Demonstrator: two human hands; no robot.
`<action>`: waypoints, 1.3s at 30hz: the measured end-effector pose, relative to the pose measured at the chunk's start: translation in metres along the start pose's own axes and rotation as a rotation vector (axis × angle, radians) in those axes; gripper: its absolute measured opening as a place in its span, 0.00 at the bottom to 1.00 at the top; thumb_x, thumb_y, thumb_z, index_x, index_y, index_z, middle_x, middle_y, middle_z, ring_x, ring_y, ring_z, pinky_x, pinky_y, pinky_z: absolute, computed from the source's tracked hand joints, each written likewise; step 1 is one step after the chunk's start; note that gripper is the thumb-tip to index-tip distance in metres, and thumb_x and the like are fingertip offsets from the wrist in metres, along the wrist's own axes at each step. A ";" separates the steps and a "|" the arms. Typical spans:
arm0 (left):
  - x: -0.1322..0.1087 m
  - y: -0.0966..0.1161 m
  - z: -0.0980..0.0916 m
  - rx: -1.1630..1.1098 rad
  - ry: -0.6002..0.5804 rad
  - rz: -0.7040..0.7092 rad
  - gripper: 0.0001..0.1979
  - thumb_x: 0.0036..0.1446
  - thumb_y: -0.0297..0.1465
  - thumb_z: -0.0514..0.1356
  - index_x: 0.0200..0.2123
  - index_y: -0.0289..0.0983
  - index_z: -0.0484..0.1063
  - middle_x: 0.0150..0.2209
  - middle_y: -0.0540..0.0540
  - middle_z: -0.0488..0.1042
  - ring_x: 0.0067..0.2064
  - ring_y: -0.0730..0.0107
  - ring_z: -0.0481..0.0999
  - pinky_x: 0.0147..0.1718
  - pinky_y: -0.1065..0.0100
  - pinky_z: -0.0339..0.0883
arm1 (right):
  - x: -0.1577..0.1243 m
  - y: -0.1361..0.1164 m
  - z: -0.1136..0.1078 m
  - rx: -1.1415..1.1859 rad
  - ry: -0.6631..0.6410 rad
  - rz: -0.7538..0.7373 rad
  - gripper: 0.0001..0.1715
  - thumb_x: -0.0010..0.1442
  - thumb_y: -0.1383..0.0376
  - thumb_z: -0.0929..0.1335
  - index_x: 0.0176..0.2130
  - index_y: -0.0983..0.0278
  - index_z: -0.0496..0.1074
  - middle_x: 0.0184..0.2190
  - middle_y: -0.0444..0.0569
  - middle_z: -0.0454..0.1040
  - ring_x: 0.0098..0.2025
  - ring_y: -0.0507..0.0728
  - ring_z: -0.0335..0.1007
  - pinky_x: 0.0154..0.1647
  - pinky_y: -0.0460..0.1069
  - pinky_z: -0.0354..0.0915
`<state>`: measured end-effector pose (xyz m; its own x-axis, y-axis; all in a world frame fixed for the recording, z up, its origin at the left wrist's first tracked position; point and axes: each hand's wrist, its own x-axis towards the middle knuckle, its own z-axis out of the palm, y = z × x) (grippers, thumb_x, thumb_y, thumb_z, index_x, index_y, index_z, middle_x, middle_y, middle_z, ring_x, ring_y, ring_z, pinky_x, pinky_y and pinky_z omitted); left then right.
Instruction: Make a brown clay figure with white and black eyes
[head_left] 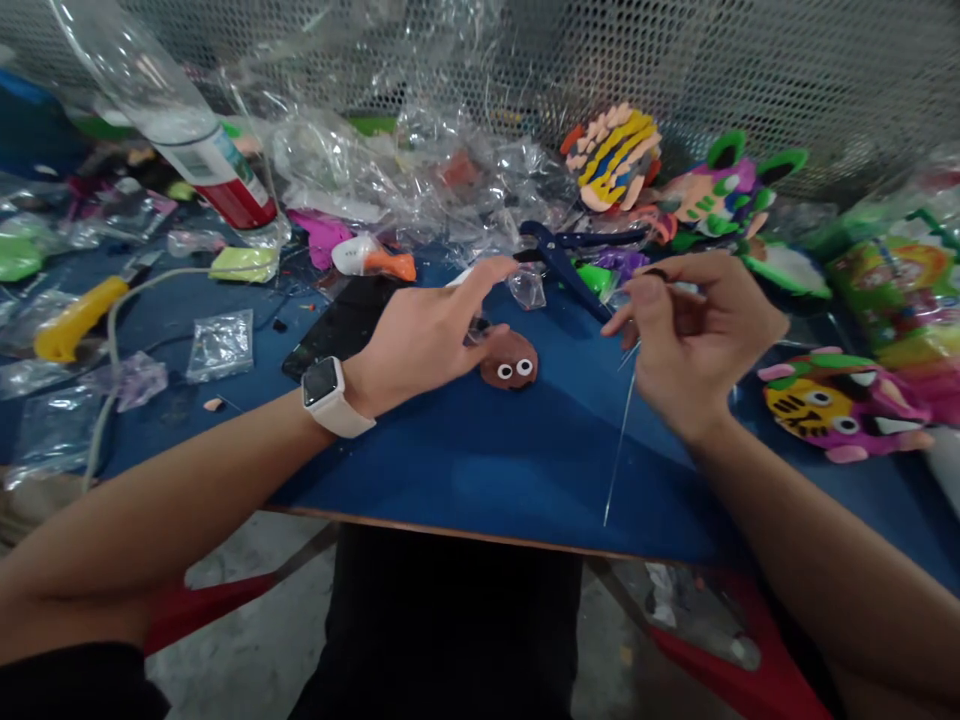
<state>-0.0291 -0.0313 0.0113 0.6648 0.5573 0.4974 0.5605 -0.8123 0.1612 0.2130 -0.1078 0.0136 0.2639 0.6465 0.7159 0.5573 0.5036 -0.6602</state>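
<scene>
A brown clay piece with two googly eyes [510, 366] lies on the blue table [480, 460]. My left hand [431, 335], with a white watch [330, 395] on the wrist, hovers just left of it, thumb and fingers pinching something small and clear beside the piece. My right hand [694, 330] is to the right, fingers pinched together on a thin white thread [621, 440] that hangs down toward the table's front edge. Blue-handled pliers [570, 255] lie just beyond both hands.
Crumpled clear plastic bags [390, 170] pile at the back. A tilted plastic bottle [187, 120] stands at the back left, a yellow-handled tool [75, 320] at left. Colourful foam animal masks [840, 405] lie right and a striped one [615, 155] at the back. A black phone [337, 330] is near my left wrist.
</scene>
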 end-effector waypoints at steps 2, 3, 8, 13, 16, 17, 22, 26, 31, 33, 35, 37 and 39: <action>0.004 -0.010 -0.002 0.094 -0.020 -0.039 0.20 0.68 0.40 0.59 0.58 0.36 0.73 0.34 0.45 0.81 0.34 0.62 0.81 0.34 0.67 0.68 | 0.000 0.005 0.002 -0.032 -0.098 0.003 0.04 0.71 0.61 0.71 0.42 0.56 0.78 0.35 0.46 0.80 0.25 0.54 0.77 0.23 0.50 0.72; 0.006 -0.013 -0.004 0.130 -0.023 -0.045 0.17 0.69 0.41 0.58 0.53 0.36 0.76 0.33 0.43 0.81 0.35 0.61 0.80 0.34 0.66 0.68 | -0.002 0.007 0.003 -0.056 -0.154 -0.005 0.04 0.70 0.60 0.71 0.43 0.56 0.79 0.35 0.47 0.81 0.26 0.55 0.79 0.24 0.51 0.73; 0.011 -0.021 -0.004 0.220 -0.040 -0.038 0.20 0.72 0.38 0.51 0.37 0.36 0.79 0.31 0.41 0.79 0.34 0.61 0.78 0.33 0.64 0.65 | -0.012 0.006 0.008 -0.090 -0.374 -0.054 0.08 0.69 0.63 0.72 0.47 0.56 0.81 0.34 0.46 0.84 0.29 0.56 0.80 0.27 0.51 0.76; 0.009 -0.024 0.001 0.206 -0.099 -0.093 0.19 0.71 0.35 0.51 0.36 0.37 0.80 0.32 0.41 0.78 0.35 0.59 0.78 0.38 0.60 0.67 | -0.011 0.009 0.008 -0.070 -0.422 -0.008 0.05 0.67 0.62 0.74 0.42 0.56 0.84 0.34 0.46 0.85 0.29 0.55 0.80 0.30 0.52 0.77; 0.007 -0.027 0.004 0.200 -0.110 -0.078 0.17 0.70 0.34 0.52 0.37 0.38 0.80 0.32 0.42 0.78 0.37 0.58 0.78 0.40 0.60 0.68 | -0.010 0.010 0.007 -0.049 -0.411 0.047 0.06 0.66 0.60 0.75 0.43 0.56 0.84 0.35 0.47 0.85 0.30 0.56 0.81 0.31 0.53 0.78; 0.006 -0.028 0.004 0.203 -0.106 -0.060 0.16 0.70 0.34 0.52 0.37 0.39 0.80 0.31 0.42 0.78 0.38 0.58 0.78 0.41 0.59 0.68 | -0.010 0.010 0.007 -0.045 -0.422 0.051 0.07 0.66 0.60 0.75 0.44 0.56 0.84 0.36 0.47 0.85 0.30 0.56 0.81 0.31 0.53 0.78; 0.005 -0.026 0.005 0.232 -0.118 -0.007 0.15 0.71 0.31 0.52 0.39 0.37 0.80 0.34 0.41 0.79 0.42 0.56 0.78 0.48 0.54 0.68 | -0.011 0.008 0.008 -0.033 -0.503 0.008 0.11 0.68 0.65 0.72 0.49 0.57 0.83 0.41 0.47 0.86 0.34 0.55 0.82 0.33 0.51 0.78; 0.006 -0.014 0.002 0.232 -0.152 0.035 0.14 0.72 0.32 0.54 0.45 0.34 0.79 0.41 0.38 0.81 0.48 0.51 0.77 0.52 0.51 0.66 | -0.011 0.009 0.009 -0.019 -0.510 0.016 0.10 0.70 0.67 0.70 0.46 0.57 0.84 0.40 0.47 0.86 0.35 0.55 0.82 0.33 0.50 0.76; 0.005 -0.004 -0.001 0.198 -0.211 0.089 0.14 0.72 0.35 0.56 0.46 0.33 0.79 0.43 0.37 0.81 0.49 0.49 0.75 0.51 0.51 0.64 | -0.008 0.007 0.008 -0.045 -0.454 -0.052 0.10 0.69 0.68 0.71 0.46 0.56 0.83 0.43 0.47 0.85 0.37 0.55 0.82 0.29 0.49 0.75; 0.005 -0.004 0.000 0.208 -0.227 0.079 0.14 0.71 0.34 0.56 0.47 0.33 0.79 0.43 0.37 0.81 0.50 0.48 0.75 0.51 0.50 0.64 | -0.008 0.007 0.008 -0.054 -0.459 -0.052 0.11 0.69 0.68 0.70 0.46 0.56 0.83 0.42 0.47 0.84 0.37 0.55 0.81 0.29 0.49 0.74; 0.004 -0.006 0.001 0.205 -0.233 0.074 0.14 0.70 0.31 0.55 0.47 0.34 0.79 0.43 0.37 0.81 0.50 0.48 0.74 0.51 0.49 0.63 | -0.008 0.008 0.008 -0.067 -0.471 -0.031 0.11 0.70 0.67 0.70 0.47 0.56 0.83 0.40 0.47 0.84 0.35 0.55 0.81 0.29 0.50 0.74; 0.003 -0.007 0.003 0.163 -0.231 0.080 0.14 0.69 0.30 0.54 0.48 0.35 0.79 0.44 0.38 0.81 0.51 0.49 0.74 0.53 0.49 0.63 | -0.009 0.010 0.009 -0.077 -0.477 0.003 0.10 0.70 0.66 0.70 0.46 0.56 0.83 0.38 0.46 0.84 0.32 0.54 0.80 0.31 0.51 0.75; 0.002 -0.007 0.004 0.110 -0.235 0.086 0.13 0.68 0.29 0.55 0.48 0.35 0.79 0.45 0.39 0.81 0.51 0.49 0.74 0.55 0.49 0.63 | -0.009 0.013 0.010 -0.074 -0.476 0.035 0.07 0.69 0.65 0.72 0.44 0.57 0.83 0.36 0.45 0.84 0.31 0.54 0.79 0.32 0.51 0.75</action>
<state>-0.0293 -0.0241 0.0079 0.8013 0.5222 0.2920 0.5390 -0.8419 0.0266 0.2101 -0.1020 -0.0038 -0.0969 0.8613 0.4988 0.6132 0.4464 -0.6517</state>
